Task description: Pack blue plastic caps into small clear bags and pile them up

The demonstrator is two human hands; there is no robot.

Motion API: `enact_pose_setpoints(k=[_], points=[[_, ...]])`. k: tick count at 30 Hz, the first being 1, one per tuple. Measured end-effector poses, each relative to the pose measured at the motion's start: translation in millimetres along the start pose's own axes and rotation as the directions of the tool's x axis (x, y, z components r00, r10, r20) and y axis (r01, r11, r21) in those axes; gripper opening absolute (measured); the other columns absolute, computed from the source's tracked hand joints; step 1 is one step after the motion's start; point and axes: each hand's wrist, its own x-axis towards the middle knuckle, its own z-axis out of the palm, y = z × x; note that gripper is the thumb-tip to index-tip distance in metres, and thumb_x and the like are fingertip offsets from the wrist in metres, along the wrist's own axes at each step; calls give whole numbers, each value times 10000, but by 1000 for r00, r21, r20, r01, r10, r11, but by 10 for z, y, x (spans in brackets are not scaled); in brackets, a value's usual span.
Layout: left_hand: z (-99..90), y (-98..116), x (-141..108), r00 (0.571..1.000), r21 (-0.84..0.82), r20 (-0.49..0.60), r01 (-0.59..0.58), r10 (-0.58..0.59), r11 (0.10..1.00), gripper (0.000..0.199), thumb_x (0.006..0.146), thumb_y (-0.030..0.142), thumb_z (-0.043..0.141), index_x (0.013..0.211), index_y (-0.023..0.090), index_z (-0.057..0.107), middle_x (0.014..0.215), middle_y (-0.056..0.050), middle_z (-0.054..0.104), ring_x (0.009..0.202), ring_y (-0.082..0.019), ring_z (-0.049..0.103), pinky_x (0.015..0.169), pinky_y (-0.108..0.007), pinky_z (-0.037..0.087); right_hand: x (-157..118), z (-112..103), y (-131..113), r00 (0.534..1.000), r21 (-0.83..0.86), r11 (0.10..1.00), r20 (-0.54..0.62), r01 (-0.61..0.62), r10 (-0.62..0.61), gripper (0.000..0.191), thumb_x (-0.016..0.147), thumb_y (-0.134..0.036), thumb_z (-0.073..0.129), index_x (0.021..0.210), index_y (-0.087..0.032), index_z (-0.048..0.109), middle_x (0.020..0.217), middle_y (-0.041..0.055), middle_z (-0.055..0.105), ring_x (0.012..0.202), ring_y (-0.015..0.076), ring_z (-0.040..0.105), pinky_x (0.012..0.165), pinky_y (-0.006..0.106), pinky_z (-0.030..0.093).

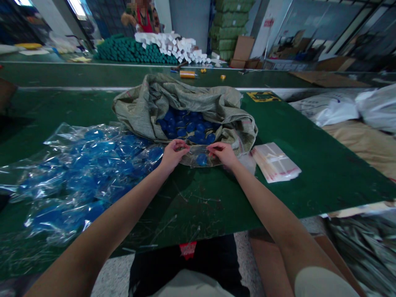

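Both hands pinch a clear bag (198, 156) at the mouth of a sack (182, 101)

The left hand (173, 154) and the right hand (223, 154) sit side by side near the middle of a green table (324, 165), with the fingers curled and the fingertips closing on the thin film from either side. They are neither spread nor pressed together; a narrow gap separates them. A round blue piece (201, 159) shows through the film between them, low in the bag, which rests on the near lip of the sack.

The sack is woven, grey-green and folded back around its opening, and it holds a heap of similar blue pieces (185, 126). To the left, toward the table's left edge, lies a spread of filled clear bags (77, 181), each packed with blue pieces, just beside the left hand. To the right of the sack, just past the right hand, sits a stack of flat, unfilled bags (274, 162) with red strips along them.

The work in hand appears to be at the bag's open end, judging by where the fingers grip. With both hands on the film, the next move calls for a steady hold on that thin edge so the blue piece stays inside.

Beyond the table, a co-worker (140, 16) stands behind a pile of white blocks (170, 47).
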Motion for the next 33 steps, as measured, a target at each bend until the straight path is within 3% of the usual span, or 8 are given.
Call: enact_pose_setpoints(k=[4, 8, 27, 33], points=[[-7, 1, -19, 1000, 7, 6, 3, -3, 1000, 399, 623, 277, 720, 963, 206, 523, 894, 0, 678, 429, -35, 416, 387, -171, 283, -35, -3, -6, 1000, 6, 1000, 6, 25, -25, 114, 693, -319, 666, 698, -205, 674, 917, 39, 714, 686, 147, 651, 622, 290, 521], [-15, -7, -34, 1000, 25, 14, -19, 18, 1000, 378, 625, 260, 714, 948, 201, 527, 869, 0, 676, 431, -33, 412, 407, -172, 294, -57, -5, -18, 1000, -16, 1000, 11, 23, -23, 105, 698, -303, 650, 656, -207, 655, 932, 38, 708, 718, 145, 645, 641, 290, 523], [-43, -4, -67, 999, 93, 22, -44, 42, 995, 347, 627, 242, 702, 930, 188, 542, 885, -33, 680, 659, -111, 587, 511, -184, 414, -94, -31, -54, 998, -4, 1000, 56, -2, 2, 65, 698, -244, 631, 687, -189, 663, 967, 44, 703, 732, 143, 657, 625, 268, 516], [-77, -62, -55, 990, 94, 55, -133, 128, 987, 320, 655, 238, 702, 927, 184, 544, 871, -40, 679, 736, -130, 616, 574, -203, 458, -152, -27, -171, 993, 38, 997, 97, -64, 60, 145, 749, -303, 625, 781, -184, 701, 994, 62, 701, 757, 157, 659, 645, 272, 517]])
